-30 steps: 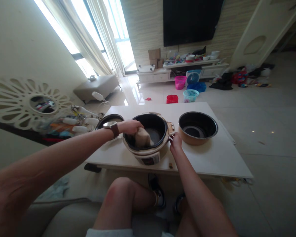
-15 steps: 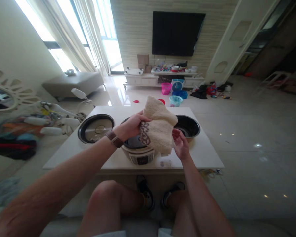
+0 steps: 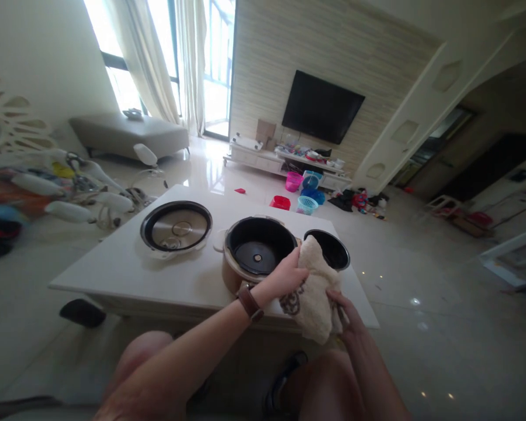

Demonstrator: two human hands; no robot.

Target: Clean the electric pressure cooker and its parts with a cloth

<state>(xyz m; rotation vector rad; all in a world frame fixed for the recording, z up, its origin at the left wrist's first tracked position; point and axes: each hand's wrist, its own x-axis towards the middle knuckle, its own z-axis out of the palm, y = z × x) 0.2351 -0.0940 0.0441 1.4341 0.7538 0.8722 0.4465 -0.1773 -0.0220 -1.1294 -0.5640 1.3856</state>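
A beige towel (image 3: 318,295) with a brown pattern hangs between my hands over the table's near right part. My left hand (image 3: 288,273), with a brown watch strap at the wrist, grips its left edge, fingers closed. On its right side, my right hand (image 3: 347,311) has the cloth pinched, the fingers partly hidden behind the folds. Just left of the towel stands an uncovered electric cooker (image 3: 236,272), its dark inside showing. The black inner pot (image 3: 333,250) sits behind the towel and is partly covered by it. Farther left, a round lid (image 3: 175,225) lies with its metal inside facing up.
These things stand on a white table (image 3: 114,266). Beyond it on the floor are a red container (image 3: 280,203), a light-blue basket (image 3: 307,204) and a pink bucket (image 3: 293,181). A white-armed frame (image 3: 109,202) stands beside the table's left edge.
The towel and both hands have moved right and toward me, uncovering the cooker's opening. My right hand, loosely at the towel's edge before, now grips the cloth. The view has turned and tilted.
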